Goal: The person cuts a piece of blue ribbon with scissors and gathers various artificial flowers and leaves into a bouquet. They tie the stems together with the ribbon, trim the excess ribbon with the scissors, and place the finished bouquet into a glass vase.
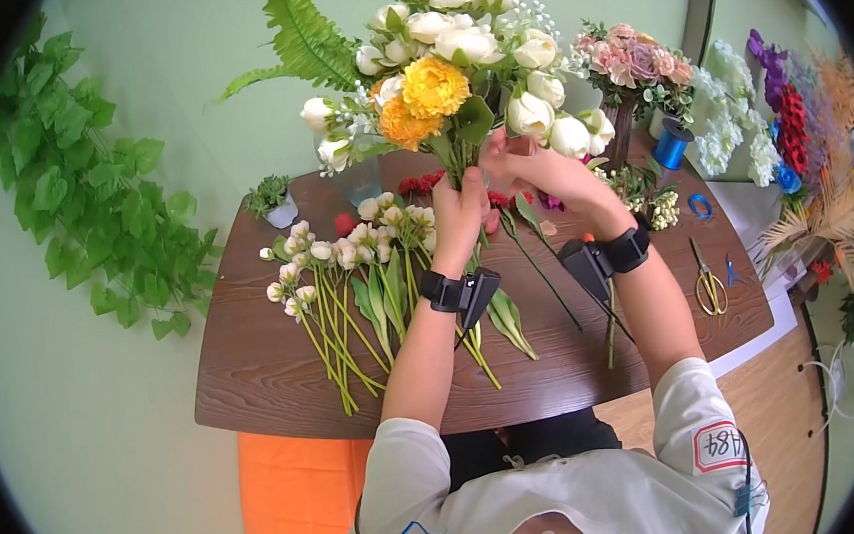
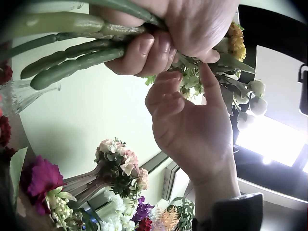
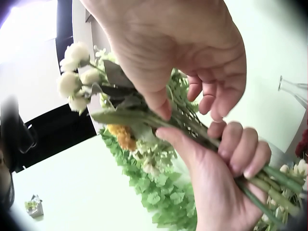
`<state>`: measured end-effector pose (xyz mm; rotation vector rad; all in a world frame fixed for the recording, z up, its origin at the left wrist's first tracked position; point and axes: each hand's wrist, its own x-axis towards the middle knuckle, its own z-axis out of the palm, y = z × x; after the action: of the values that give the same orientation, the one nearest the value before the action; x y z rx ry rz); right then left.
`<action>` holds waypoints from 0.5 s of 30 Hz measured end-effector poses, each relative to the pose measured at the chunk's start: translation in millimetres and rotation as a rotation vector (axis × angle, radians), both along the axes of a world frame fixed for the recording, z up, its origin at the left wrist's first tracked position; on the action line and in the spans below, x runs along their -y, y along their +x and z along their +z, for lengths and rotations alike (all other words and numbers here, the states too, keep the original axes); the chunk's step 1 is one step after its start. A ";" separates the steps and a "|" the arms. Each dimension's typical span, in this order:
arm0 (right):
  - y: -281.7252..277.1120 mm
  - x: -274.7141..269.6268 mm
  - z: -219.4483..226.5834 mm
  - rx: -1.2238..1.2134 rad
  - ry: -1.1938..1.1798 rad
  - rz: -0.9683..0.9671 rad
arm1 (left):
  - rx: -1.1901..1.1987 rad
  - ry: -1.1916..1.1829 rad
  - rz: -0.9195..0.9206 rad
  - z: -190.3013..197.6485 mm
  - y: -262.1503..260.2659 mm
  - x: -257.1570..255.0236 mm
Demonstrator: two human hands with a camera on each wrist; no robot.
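Observation:
A bouquet of white blooms point(image 1: 465, 43), orange-yellow flowers point(image 1: 436, 87) and fern leaves point(image 1: 314, 40) is held up over the table's far side. My left hand point(image 1: 461, 219) grips its bundled stems point(image 3: 269, 187), fingers wrapped round them and thumb along the top. Just above that grip, my right hand point(image 1: 545, 172) is beside the bouquet's neck. In the right wrist view, the right hand point(image 3: 183, 53) has loosely bent, spread fingers, with the thumb tip at the stems and a long green leaf point(image 3: 113, 117). Thick green stem ends point(image 2: 72, 65) stick out below the left hand.
White-bud stems point(image 1: 335, 304) lie in a row on the brown table point(image 1: 255, 371). A glass vase point(image 1: 358, 180) stands behind. To the right are a vase of pink flowers point(image 1: 632, 65), blue ribbon spool point(image 1: 673, 142), and yellow-handled scissors point(image 1: 710, 290). A small potted plant point(image 1: 277, 204) stands left.

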<state>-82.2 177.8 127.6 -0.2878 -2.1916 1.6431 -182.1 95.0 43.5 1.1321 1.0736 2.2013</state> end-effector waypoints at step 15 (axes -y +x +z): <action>3.6 -9.4 -15.3 -0.072 0.223 0.028 | -0.442 -0.264 0.189 -12.5 -11.0 -8.0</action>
<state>-78.5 187.2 112.3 -0.1341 -2.3070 1.3831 -193.1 103.0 31.0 1.4806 1.6602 1.9057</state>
